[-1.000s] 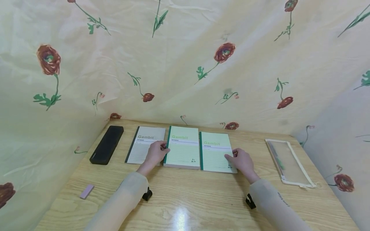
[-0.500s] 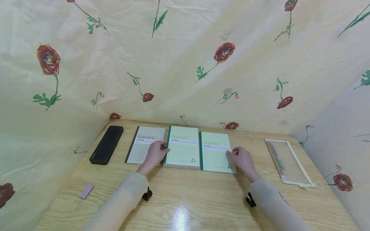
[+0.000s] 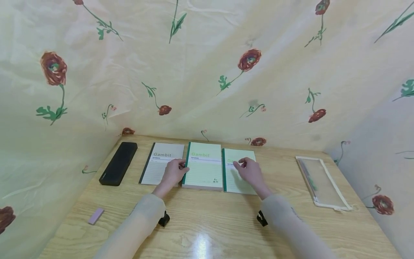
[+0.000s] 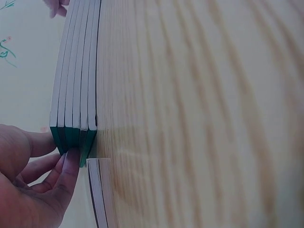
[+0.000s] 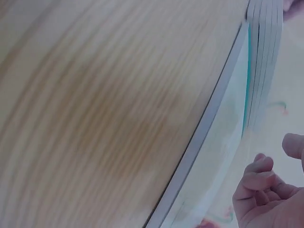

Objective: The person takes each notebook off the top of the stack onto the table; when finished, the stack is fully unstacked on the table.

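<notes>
A stack of several green-spined notebooks (image 3: 203, 167) lies mid-row, its layered edges (image 4: 76, 66) showing in the left wrist view. My left hand (image 3: 174, 172) is at the stack's green spine, thumb and fingertips touching the upper notebooks' corner. To the right lies a green notebook (image 3: 229, 181) with its cover partly hidden by my right hand (image 3: 250, 171). That hand hovers over it, fingers (image 5: 256, 178) loosely bent and thumb apart, with nothing between them. A grey notebook (image 3: 161, 153) with a dark spine lies left of the stack, partly behind my left hand.
A black case (image 3: 119, 163) lies at the far left of the wooden table (image 3: 207, 223), with a small lilac block (image 3: 96, 216) in front of it. A white-edged clear zip pouch (image 3: 323, 183) with pens lies at the right. Flower-patterned cloth (image 3: 207, 72) hangs behind.
My right hand has come off the right notebook's outer edge and moved left and slightly away from me over its cover. My left hand and the notebooks stay put.
</notes>
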A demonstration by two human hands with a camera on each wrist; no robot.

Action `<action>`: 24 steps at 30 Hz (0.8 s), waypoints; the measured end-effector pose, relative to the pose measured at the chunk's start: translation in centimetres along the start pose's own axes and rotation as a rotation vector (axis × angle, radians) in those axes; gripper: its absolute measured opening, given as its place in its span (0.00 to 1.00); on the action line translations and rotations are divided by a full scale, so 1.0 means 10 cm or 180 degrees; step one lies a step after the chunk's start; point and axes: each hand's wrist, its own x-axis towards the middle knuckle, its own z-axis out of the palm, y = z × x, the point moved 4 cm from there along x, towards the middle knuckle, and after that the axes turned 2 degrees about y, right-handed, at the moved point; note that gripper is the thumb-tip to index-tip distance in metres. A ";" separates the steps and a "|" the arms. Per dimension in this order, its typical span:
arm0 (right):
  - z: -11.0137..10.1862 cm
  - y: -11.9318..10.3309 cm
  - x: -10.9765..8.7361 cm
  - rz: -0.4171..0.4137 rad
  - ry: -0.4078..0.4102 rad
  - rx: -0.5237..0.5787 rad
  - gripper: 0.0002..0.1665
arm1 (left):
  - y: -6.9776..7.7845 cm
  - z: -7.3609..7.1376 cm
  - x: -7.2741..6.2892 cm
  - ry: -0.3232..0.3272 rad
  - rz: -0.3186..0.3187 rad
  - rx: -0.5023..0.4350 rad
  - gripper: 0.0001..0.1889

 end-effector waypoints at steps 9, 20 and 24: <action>0.44 -0.23 -0.05 -0.0238 -0.0176 0.0027 0.23 | -0.02 0.00 0.00 0.0027 0.0025 0.0000 0.19; 0.57 -0.35 -0.12 -0.0171 -0.0237 0.0079 0.24 | -0.02 0.00 -0.01 0.0038 0.0034 0.0075 0.17; 0.57 -0.37 -0.12 -0.0190 -0.0211 0.0115 0.25 | -0.02 0.00 -0.01 0.0042 0.0048 0.0066 0.16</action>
